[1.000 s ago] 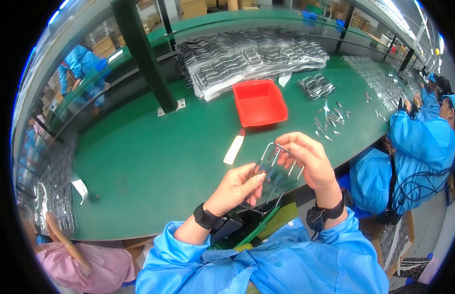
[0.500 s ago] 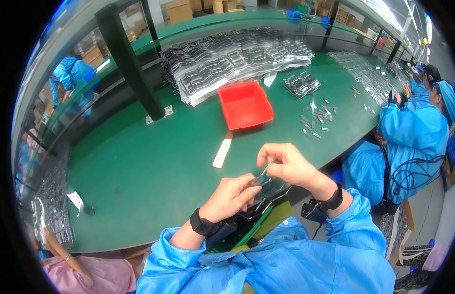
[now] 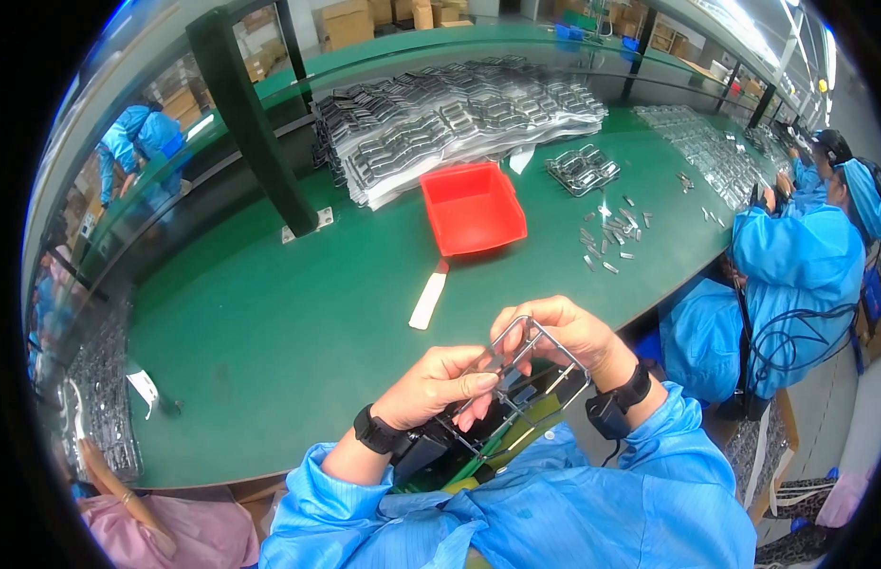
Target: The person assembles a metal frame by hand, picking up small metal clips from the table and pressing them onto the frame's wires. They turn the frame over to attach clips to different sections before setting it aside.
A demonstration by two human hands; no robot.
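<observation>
A dark metal wire frame (image 3: 557, 381), roughly rectangular with cross wires, is tilted above my lap at the bench's near edge. My right hand (image 3: 575, 332) grips its upper corner, thumb and fingers closed around the wire. At the frame's left side, my left hand (image 3: 426, 387) pinches a small flat grey metal clip (image 3: 495, 364) against the wire; the fingers partly hide how the two meet. Beyond my hands lies a scraper (image 3: 427, 302) with a pale handle, its tip touching a red plastic bin (image 3: 476, 211). Nothing shows inside the bin.
On the green bench (image 3: 270, 341), loose small metal clips (image 3: 611, 232) lie right of the bin, near a small stack of wire frames (image 3: 583, 171). A large layered pile of frames (image 3: 459, 119) stands behind. A green post (image 3: 256, 133) rises at left; a co-worker (image 3: 796, 256) sits at right.
The wire frame has been raised and turned, so more of it shows between my hands. My right hand has come lower and now closes on its upper corner; my left hand stays nearly in place.
</observation>
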